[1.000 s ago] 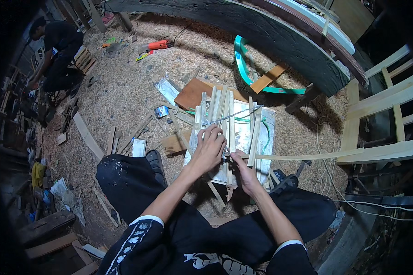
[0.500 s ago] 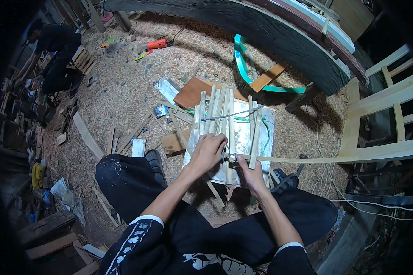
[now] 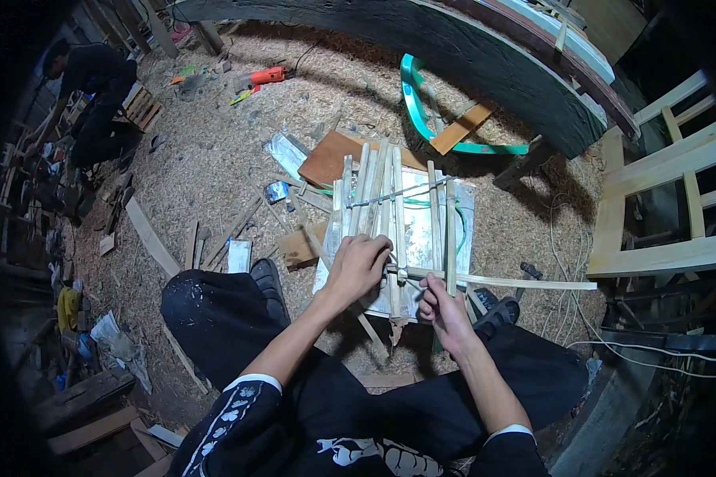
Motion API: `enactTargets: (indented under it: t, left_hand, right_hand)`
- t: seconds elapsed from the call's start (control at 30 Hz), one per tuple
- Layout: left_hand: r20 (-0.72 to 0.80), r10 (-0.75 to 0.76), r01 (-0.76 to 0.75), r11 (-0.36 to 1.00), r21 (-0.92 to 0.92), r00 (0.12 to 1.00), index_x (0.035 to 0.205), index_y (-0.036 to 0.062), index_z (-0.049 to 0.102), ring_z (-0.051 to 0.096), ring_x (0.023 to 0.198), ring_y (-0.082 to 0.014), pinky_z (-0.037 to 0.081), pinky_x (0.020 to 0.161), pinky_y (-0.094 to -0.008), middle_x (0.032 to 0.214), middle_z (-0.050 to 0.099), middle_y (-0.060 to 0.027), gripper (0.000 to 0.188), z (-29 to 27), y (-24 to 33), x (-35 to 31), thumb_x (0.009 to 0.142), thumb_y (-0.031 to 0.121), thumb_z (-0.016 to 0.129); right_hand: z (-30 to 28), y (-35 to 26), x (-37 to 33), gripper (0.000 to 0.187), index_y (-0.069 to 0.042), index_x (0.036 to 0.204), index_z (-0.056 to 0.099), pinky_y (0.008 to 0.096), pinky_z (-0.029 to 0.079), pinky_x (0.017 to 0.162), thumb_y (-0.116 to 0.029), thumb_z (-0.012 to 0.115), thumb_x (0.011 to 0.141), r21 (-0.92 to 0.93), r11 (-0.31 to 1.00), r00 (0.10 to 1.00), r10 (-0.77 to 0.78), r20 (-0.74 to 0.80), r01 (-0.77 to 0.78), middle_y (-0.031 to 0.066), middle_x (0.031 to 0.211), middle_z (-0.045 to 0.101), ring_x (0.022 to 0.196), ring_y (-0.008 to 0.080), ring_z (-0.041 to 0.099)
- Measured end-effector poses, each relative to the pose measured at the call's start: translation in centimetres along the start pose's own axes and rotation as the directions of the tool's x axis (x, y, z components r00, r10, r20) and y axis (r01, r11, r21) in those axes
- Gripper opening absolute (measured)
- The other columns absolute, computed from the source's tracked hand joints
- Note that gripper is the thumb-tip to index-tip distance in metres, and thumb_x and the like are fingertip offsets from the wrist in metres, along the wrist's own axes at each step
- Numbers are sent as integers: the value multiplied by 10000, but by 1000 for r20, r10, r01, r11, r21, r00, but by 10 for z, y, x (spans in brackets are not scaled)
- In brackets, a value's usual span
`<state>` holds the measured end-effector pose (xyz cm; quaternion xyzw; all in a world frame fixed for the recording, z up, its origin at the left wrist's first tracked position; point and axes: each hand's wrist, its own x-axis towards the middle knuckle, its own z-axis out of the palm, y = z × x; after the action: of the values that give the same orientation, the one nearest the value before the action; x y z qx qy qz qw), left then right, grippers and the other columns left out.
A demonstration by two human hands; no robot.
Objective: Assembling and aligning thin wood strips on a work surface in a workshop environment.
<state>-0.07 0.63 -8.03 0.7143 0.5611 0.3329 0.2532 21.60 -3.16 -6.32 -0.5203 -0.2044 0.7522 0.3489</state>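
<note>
Several pale bamboo strips (image 3: 390, 199) lie side by side on a shiny plastic sheet (image 3: 465, 215) on the sawdust ground, running away from me. One long strip (image 3: 517, 281) crosses them sideways and sticks out to the right. My left hand (image 3: 359, 266) presses down on the near ends of the upright strips, fingers curled over them. My right hand (image 3: 444, 306) pinches the crossing strip near its left end. A thin slat (image 3: 398, 192) crosses the strips farther up.
A brown board (image 3: 326, 159) and a teal curved frame (image 3: 422, 103) lie beyond the strips. A red power tool (image 3: 266, 75) lies far left. A pale wooden frame (image 3: 660, 199) stands right, another person (image 3: 95, 87) crouches upper left. White cord (image 3: 652, 346) trails right.
My right hand has slid right and slightly down along the crossing strip. My left hand stays on the strips with little movement. The person at the upper left has shifted position.
</note>
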Motion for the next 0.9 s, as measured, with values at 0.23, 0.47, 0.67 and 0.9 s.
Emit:
enactTargets:
  t: [0.23,0.47,0.67,0.9]
  left_hand:
    - [-4,-14,14,1000,-2,1000,1009,46,696,659,856,-398,489,813,-471,855,685,-190,129,1,0,-2,938,142,644]
    - [42,-66,69,994,-86,997,1038,14,700,683,846,-398,527,750,-450,886,703,-209,155,1,-1,-1,937,110,634]
    - [50,-44,51,989,-139,998,1066,-14,692,707,823,-382,545,759,-414,898,713,-207,174,8,-6,-2,942,93,632]
    - [145,-197,241,871,-428,970,1129,-15,674,745,842,-274,566,762,-371,909,744,-194,192,7,3,-1,979,84,607]
  right_hand:
    - [10,22,-6,216,-118,1112,623,277,379,644,-323,619,1044,383,923,997,62,-36,-43,-31,784,534,701,116,486]
    - [27,17,-13,224,-154,1186,630,283,446,745,-304,655,1023,568,822,992,98,-80,-35,-31,1023,626,863,134,576]
    - [37,24,-18,283,-147,1275,581,296,478,778,-308,613,1045,443,896,999,37,-32,-19,7,1141,626,898,143,594]
    - [14,38,24,187,-45,1095,726,238,462,715,-178,606,1039,-291,858,848,-488,-205,423,26,1025,653,812,74,565]
